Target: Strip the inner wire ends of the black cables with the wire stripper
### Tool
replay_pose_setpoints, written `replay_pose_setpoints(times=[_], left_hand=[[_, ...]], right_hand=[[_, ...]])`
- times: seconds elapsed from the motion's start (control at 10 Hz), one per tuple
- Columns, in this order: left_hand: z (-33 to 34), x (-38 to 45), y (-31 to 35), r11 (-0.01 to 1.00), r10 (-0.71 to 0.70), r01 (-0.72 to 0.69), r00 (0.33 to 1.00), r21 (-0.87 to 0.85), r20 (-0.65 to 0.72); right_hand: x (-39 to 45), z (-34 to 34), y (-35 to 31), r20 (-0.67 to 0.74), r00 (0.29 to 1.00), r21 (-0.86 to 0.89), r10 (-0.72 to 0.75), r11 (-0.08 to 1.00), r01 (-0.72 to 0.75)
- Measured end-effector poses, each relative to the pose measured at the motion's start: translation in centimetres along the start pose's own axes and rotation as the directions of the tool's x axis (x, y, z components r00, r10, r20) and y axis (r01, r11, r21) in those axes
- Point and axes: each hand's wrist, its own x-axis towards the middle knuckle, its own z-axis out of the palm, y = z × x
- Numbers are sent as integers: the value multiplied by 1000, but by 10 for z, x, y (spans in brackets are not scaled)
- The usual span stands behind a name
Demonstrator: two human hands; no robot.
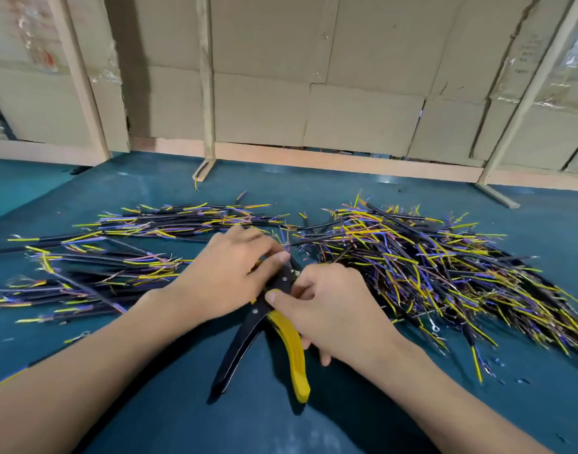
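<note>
At mid-frame we steady the wire stripper (274,326) on the teal worktop (182,404), right hand (333,309) gripping its yellow handle, left hand (228,273) curled over its head, apparently feeding a wire from the black cables (428,267) heaped either side.

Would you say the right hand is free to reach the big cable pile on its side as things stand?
Probably not at once: the right hand grips the wire stripper. The pile lies close beside it on the green table with nothing between.
</note>
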Motion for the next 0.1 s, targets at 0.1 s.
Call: replay_pose_setpoints(times=[0.1], left_hand=[[0, 4, -6, 999, 9, -7, 998, 42, -57]], right_hand=[[1, -1, 0, 96, 995, 181, 7, 983, -24]])
